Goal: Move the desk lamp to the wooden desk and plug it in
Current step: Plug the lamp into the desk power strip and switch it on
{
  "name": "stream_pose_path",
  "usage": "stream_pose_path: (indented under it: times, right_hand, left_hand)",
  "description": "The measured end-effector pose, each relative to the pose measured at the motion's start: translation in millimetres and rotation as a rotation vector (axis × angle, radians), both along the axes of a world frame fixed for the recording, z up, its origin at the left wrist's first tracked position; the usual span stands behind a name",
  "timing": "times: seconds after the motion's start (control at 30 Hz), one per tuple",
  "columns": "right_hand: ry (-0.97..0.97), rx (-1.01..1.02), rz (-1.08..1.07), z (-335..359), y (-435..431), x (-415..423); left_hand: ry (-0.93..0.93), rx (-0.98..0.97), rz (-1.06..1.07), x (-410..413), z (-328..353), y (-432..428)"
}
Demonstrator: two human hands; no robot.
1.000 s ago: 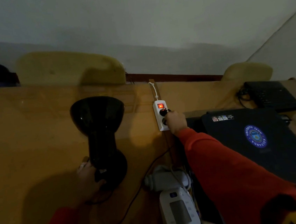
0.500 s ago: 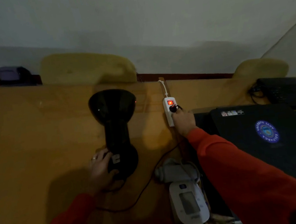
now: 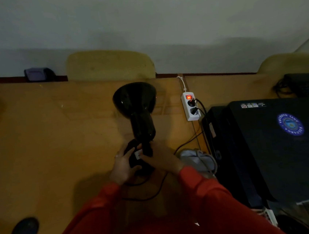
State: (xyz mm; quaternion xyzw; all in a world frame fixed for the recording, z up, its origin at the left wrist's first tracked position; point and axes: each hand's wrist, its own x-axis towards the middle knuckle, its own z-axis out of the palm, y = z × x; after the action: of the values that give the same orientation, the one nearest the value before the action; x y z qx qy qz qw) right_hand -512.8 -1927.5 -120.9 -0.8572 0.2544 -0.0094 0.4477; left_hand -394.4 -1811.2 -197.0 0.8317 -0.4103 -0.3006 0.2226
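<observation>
The black desk lamp (image 3: 137,111) stands on the wooden desk (image 3: 47,137), its shade dark and pointing toward the wall. My left hand (image 3: 121,167) holds the left side of its round base. My right hand (image 3: 162,158) grips the lower stem and base from the right. The lamp's black cord (image 3: 157,190) loops in front of the base and runs right. A white power strip (image 3: 190,106) with a lit red switch lies on the desk to the right, with two black plugs in its sockets.
A closed black laptop (image 3: 286,141) on a dark stack fills the right side. A grey-white device (image 3: 198,160) with a cord lies beside my right wrist. A round dark grommet (image 3: 24,231) sits near the front left. Two yellow chair backs (image 3: 110,65) stand behind the desk.
My right hand has left the power strip, where the plug now sits in the socket, and come back to the lamp's base. The camera view has shifted left.
</observation>
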Motion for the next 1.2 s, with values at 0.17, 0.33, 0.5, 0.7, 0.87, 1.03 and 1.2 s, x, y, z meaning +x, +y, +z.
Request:
stream_pose_path:
  times: [0.17,0.33,0.5,0.7,0.87,1.03,1.2]
  right_hand:
    - [0.015,0.046,0.012,8,1,-22]
    - [0.045,0.082,-0.022,13,1,-42]
    - [-0.024,0.199,-0.097,42,-4,-56]
    - [-0.257,0.257,-0.224,98,-1,-52]
    - [-0.337,0.151,-0.371,102,18,-44]
    - [-0.345,0.134,-0.438,101,26,-47]
    - [-0.326,0.157,-0.474,104,28,-55]
  left_hand:
    - [-0.033,-0.008,0.010,-23,0,8]
    - [-0.029,0.027,0.032,-45,-3,14]
    - [-0.058,0.086,0.013,-49,4,9]
    - [-0.205,0.184,-0.273,-40,5,0]
    - [-0.276,0.211,-0.357,-38,-2,10]
    - [-0.285,0.208,-0.392,-33,7,9]
    - [-0.274,0.189,-0.404,-29,12,9]
